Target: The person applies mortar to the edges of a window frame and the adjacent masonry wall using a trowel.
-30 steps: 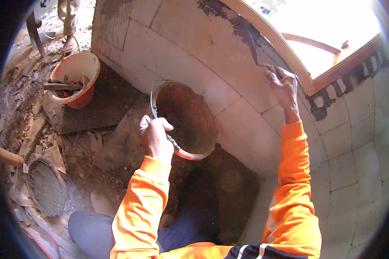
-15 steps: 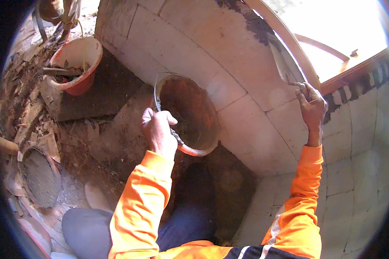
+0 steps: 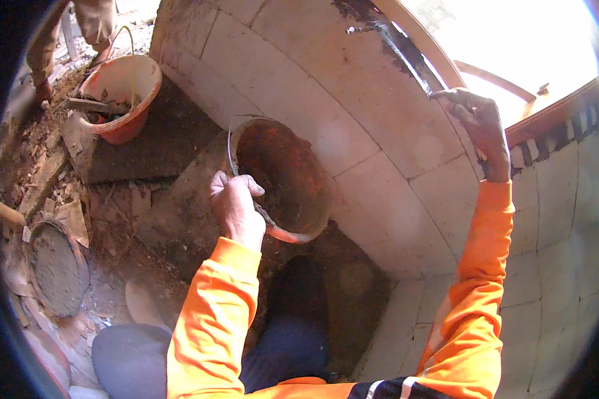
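Observation:
My left hand (image 3: 236, 207) is closed on the rim of a worn orange bucket (image 3: 269, 136), which tilts against the pale block wall (image 3: 353, 100). Its inside is stained reddish brown, with grey residue along the rim. Up at the right, my right hand (image 3: 479, 123) grips a trowel (image 3: 409, 60). The narrow-looking blade, seen nearly edge-on, lies along a dark band of mortar (image 3: 396, 50) between the wall and the wooden window frame (image 3: 432, 33). The trowel's handle is mostly hidden inside my fingers.
Another orange bucket (image 3: 130, 120) with a tool in it stands at the far left, near another person's legs (image 3: 93, 26). A round pan of grey mortar (image 3: 56, 269) lies at the left among rubble (image 3: 50, 156). A second block wall (image 3: 546, 266) rises at the right.
My right hand has moved up, and the trowel now reaches farther up and left along the frame. My left hand and the bucket have shifted slightly left. The other person's legs have moved.

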Motion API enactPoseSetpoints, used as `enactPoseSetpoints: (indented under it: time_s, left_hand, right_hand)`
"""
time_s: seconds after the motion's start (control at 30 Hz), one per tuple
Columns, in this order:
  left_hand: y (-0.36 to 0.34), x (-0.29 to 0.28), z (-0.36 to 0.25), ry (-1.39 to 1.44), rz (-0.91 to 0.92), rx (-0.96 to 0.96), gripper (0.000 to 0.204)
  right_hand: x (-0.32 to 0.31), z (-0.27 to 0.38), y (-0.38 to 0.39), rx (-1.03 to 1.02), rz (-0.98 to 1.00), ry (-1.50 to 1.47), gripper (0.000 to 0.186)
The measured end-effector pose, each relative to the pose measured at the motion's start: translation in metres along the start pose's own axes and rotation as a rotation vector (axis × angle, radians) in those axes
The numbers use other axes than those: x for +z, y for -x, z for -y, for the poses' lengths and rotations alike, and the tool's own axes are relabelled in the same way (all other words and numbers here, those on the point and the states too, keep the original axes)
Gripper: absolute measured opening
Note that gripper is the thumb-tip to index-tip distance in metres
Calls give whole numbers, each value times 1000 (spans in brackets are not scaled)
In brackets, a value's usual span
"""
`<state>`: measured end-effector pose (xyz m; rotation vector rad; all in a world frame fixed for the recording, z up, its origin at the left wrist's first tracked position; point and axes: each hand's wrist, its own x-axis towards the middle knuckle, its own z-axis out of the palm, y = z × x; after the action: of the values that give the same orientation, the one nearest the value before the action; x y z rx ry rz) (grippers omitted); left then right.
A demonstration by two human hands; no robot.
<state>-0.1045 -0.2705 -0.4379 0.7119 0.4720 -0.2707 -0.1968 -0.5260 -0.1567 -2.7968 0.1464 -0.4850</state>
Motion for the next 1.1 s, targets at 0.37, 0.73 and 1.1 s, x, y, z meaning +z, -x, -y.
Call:
enactPoseSetpoints:
  time_s: [0.37,0.73,1.1]
  left_hand:
    - [-25,-8,16,22,-61,74,31]
    - [-8,0,16,-27,-21,3,30]
    - [-8,0,4,-28,-27,-44,39]
  right_hand:
    - [50,18,37,74,-108,361,21]
    - [80,-21,-10,138,-307,435,31]
    - [51,-22,48,414,-295,389,31]
